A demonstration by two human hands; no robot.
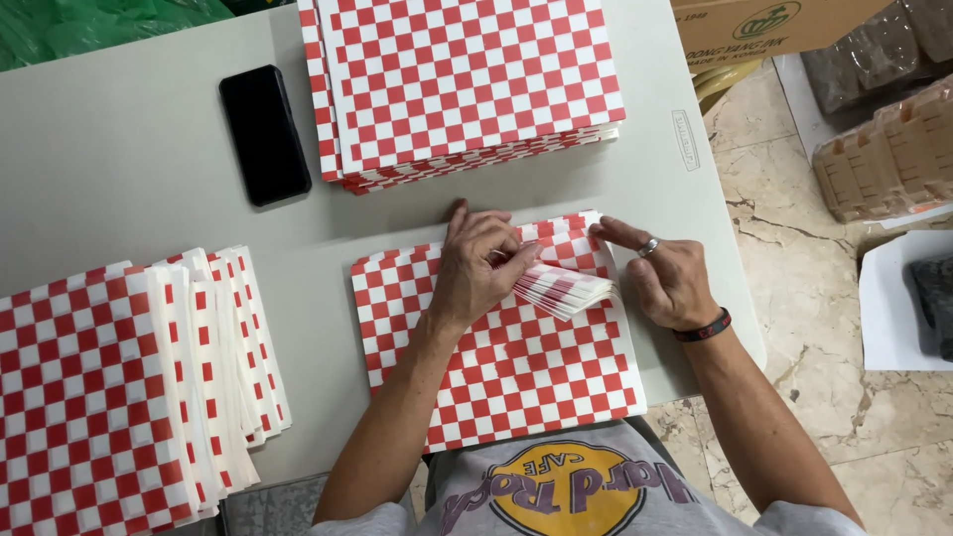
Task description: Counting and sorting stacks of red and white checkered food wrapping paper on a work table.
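A small stack of red-and-white checkered paper sheets (516,367) lies on the grey table (119,169) right in front of me. My left hand (475,266) presses on its upper part and curls up the top-right corners of several sheets (566,288), fanning them. My right hand (663,276), with a ring and a dark wristband, touches the stack's top right corner with its index finger, next to the lifted corners.
A thick pile of the same checkered sheets (462,84) sits at the table's far side, a black phone (263,134) to its left. Folded checkered sheets (129,387) are fanned at the near left. Cardboard boxes (764,25) and wrapped packages (888,149) stand on the tiled floor to the right.
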